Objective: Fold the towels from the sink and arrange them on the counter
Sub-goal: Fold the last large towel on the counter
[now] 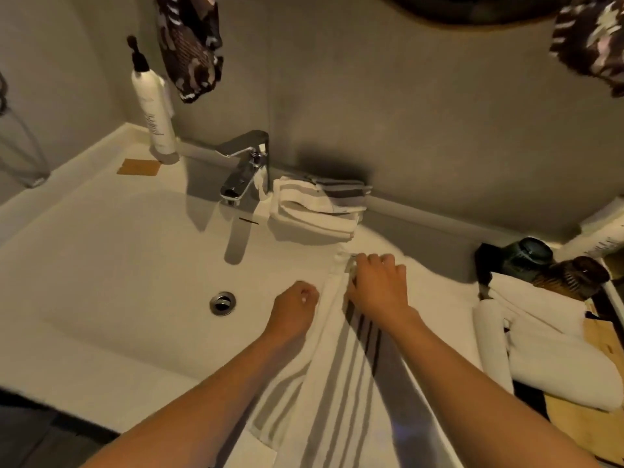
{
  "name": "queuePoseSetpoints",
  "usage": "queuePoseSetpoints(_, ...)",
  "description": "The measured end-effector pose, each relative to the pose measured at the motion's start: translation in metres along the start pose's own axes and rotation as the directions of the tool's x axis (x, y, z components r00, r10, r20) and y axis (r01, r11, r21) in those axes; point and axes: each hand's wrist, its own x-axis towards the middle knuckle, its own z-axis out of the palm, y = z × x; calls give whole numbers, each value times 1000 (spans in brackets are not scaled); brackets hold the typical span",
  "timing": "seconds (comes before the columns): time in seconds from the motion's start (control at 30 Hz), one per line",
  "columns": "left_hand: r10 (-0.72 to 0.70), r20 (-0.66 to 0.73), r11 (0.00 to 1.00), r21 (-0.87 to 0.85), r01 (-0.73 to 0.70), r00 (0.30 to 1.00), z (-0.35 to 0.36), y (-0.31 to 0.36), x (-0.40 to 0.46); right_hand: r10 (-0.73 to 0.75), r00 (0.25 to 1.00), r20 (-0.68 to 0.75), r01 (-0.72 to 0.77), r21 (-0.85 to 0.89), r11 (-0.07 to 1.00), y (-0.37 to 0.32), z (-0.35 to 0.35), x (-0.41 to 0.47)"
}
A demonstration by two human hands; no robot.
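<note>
Striped towel [337,383]: white with grey and dark stripes, lying lengthwise across the right part of the sink [101,265], from the front edge up toward the back right corner of the basin; loosely gathered into long folds.

Right hand [378,285]: on the far end of the striped towel, fingers curled and bunching the cloth's upper corner; forearm lies along the towel's right side.

Left hand [295,309]: just left of the towel over the basin, fingers curled inward; whether they pinch the towel's left edge cannot be told.

Folded towels [317,204]: a small stack, white with grey stripes, on the back ledge of the sink, just right of the tap [243,170] and against the wall.

Tap: chrome, single lever, at the middle of the back ledge, spout over the basin.

Drain [222,303]: round metal, in the basin floor, left of the left hand.

Pump bottle [153,106]: white with dark pump head, upright at the back left corner of the ledge.

Tan card [138,167]: flat on the ledge, in front of the bottle.

White towels [540,339]: rolled and heaped at the right end of the counter, well apart from the striped towel.

Dark jar [526,255]: behind the white towels, near the wall.
</note>
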Motion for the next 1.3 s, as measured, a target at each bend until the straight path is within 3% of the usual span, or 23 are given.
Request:
queuePoseSetpoints(0.1, -16, 42, 995, -103, 20, 999, 18, 12, 43, 18, 989, 147, -9, -66, 998, 0, -1, 16)
queuePoseSetpoints(0.2, -63, 94, 984, -157, 77, 994, 26, 14, 74, -56, 974, 219, 14, 186, 982, 4, -5, 29)
queuePoseSetpoints(0.27, -79, 126, 991, -95, 91, 989, 26, 13, 90, -164, 962, 218, 77, 359, 930, 7, -15, 40)
queuePoseSetpoints(0.37, -105, 224, 987, -96, 129, 969, 27, 12, 106, -180, 977, 116, 123, 384, 915, 8, -21, 63)
queuePoseSetpoints(0.5, -165, 255, 969, -140, 205, 953, 23, 6, 106, 15, 1000, 13, -17, 178, 984, 3, 5, 68)
queuePoseSetpoints(0.57, -205, 153, 977, -18, 210, 967, 4, -5, 85, 85, 984, -154, -57, 179, 982, -7, 8, 38)
queuePoseSetpoints(0.63, -160, 145, 939, 328, 105, 976, -27, -22, 50, -48, 950, -307, 115, 202, 973, -31, 4, -13)
queuePoseSetpoints(0.7, -181, 346, 771, 631, -86, 920, -49, -37, 19, -308, 927, -216, 356, 241, 903, -58, 3, -64)
queuePoseSetpoints(0.77, -319, 538, 656, 719, -227, 780, -53, -46, -10, -492, 868, 64, 457, 283, 843, -83, 6, -103)
queuePoseSetpoints(0.8, -365, 573, 638, 728, -251, 733, -51, -46, -19, -504, 837, 214, 439, 287, 851, -90, 7, -111)
queuePoseSetpoints(0.87, -345, 575, 702, 683, -203, 741, -49, -50, -33, -461, 750, 474, 364, 287, 886, -93, 3, -111)
queuePoseSetpoints(0.93, -306, 549, 826, 560, -70, 777, -56, -51, -40, -459, 649, 606, 358, 289, 888, -88, -3, -101)
queuePoseSetpoints(1.0, -360, 497, 818, 575, 12, 789, -66, -54, -48, -502, 617, 606, 423, 282, 861, -84, -4, -98)
queuePoseSetpoints(1.1, -462, 379, 619, 785, -14, 802, -69, -51, -61, -564, 641, 520, 511, 260, 820, -77, -2, -101)
queuePoseSetpoints(1.2, -428, 454, 776, 627, 60, 782, -66, -29, -70, -607, 684, 404, 471, 392, 791, -63, -3, -108)
queuePoseSetpoints(1.3, -294, 464, 907, 410, 92, 836, -74, -13, -94, -577, 761, 298, 354, 555, 753, -51, -12, -116)
